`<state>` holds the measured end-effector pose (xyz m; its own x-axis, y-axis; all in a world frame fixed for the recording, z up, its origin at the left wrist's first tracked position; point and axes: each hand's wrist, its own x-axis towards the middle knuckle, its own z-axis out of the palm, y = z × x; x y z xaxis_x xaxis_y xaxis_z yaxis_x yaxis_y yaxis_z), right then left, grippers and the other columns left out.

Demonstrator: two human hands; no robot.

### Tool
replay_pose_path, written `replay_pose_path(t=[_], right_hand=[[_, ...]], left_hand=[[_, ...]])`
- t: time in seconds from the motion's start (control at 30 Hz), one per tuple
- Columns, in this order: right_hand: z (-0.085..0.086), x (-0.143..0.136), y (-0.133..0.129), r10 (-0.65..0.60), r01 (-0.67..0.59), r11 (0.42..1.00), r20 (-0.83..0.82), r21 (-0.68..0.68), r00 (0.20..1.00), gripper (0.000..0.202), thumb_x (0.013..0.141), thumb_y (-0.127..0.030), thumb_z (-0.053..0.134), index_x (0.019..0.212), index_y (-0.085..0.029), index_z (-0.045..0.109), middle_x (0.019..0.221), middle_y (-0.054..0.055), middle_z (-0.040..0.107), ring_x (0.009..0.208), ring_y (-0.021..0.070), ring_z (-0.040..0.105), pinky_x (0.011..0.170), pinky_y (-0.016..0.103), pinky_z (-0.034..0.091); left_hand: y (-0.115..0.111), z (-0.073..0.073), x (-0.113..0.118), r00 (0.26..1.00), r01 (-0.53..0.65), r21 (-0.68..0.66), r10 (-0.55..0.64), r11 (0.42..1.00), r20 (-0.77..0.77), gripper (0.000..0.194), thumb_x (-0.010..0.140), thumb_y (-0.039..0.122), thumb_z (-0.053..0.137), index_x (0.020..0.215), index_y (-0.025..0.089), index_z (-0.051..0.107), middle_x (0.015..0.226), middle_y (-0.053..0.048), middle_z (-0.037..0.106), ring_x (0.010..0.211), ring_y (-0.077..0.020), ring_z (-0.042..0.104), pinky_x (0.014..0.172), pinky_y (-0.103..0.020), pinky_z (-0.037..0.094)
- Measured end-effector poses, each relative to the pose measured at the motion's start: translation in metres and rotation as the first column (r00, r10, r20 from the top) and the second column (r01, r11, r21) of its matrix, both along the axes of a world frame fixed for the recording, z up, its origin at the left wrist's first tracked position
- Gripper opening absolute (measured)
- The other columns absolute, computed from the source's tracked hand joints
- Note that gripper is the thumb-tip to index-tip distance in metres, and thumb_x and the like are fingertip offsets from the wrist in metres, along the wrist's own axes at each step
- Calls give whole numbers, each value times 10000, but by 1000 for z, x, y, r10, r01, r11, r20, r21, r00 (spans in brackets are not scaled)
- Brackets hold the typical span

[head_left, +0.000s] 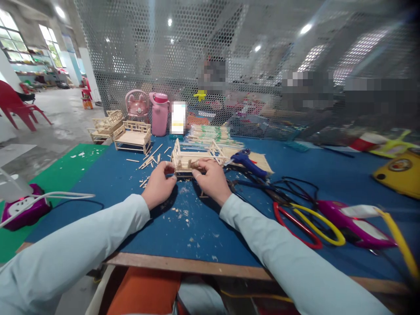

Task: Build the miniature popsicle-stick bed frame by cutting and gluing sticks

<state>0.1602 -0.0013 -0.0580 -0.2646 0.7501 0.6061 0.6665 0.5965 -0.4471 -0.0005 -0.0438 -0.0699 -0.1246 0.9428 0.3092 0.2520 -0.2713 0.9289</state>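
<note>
A small bench frame [197, 156] built from pale wooden sticks stands on the blue table in front of me. My left hand [160, 183] is closed on its front left end, with thumb and forefinger at the corner. My right hand [212, 178] pinches the front of the same frame, to the right of some short upright sticks [189, 163]. The fingertips partly cover the joints there. Just right of the frame lies a blue glue gun [251, 165], its nozzle pointing left. Loose cut sticks [151, 158] are scattered to the left of the frame.
Two similar stick benches [133, 136] stand at the back left near a pink bottle [159, 116]. Bundled sticks [210, 133] lie behind the frame. Red- and yellow-handled cutters [297, 225], cables and a purple power strip [357, 225] occupy the right. A perforated metal screen [183, 57] rises behind.
</note>
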Motion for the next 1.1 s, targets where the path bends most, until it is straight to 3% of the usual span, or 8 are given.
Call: replay_pose_path(t=[0.4,0.6,0.73,0.83,0.97,1.1], right_hand=[[0,1,0,-9,8,1000,71,19,997,210,703,-132,530,781,-160,723,896,105,670,922,245,571,881,407,427],[2,3,-4,18,-22,999,98,39,995,220,721,-127,505,734,-180,718,871,93,661,892,220,582,856,367,452],[3,5,-3,5,-7,1000,76,29,997,282,640,-55,507,820,-151,701,946,115,676,956,235,595,895,367,449],[4,5,-3,-4,4,1000,36,11,999,293,656,-83,528,890,-162,686,973,104,684,950,226,609,878,360,467],[6,0,-2,39,-39,999,11,-24,999,122,738,-205,571,773,-190,687,932,74,704,945,206,627,852,340,481],[7,-2,0,66,-65,997,9,-51,998,129,752,-195,582,669,-202,680,859,51,718,938,194,638,872,336,464]], left_hand=[[2,-3,-1,999,23,6,-23,1000,23,229,664,8,521,836,159,512,840,-22,610,832,-146,599,866,-335,446],[2,-2,-2,1000,12,-7,-12,1000,22,219,655,12,513,815,161,507,841,-21,604,830,-142,596,873,-332,445],[2,-3,-3,1000,26,-1,-26,1000,15,222,663,16,515,830,162,508,844,-20,603,833,-140,593,878,-334,444],[3,-4,-4,999,34,0,-34,999,20,229,662,8,512,832,163,513,838,-15,609,830,-138,597,875,-331,445],[5,-6,-4,999,44,-5,-44,999,20,226,665,21,515,845,157,521,849,-24,616,832,-144,598,869,-334,445],[6,-10,-3,998,58,5,-58,998,26,217,667,44,524,851,160,521,849,-21,613,829,-143,592,862,-325,442]])
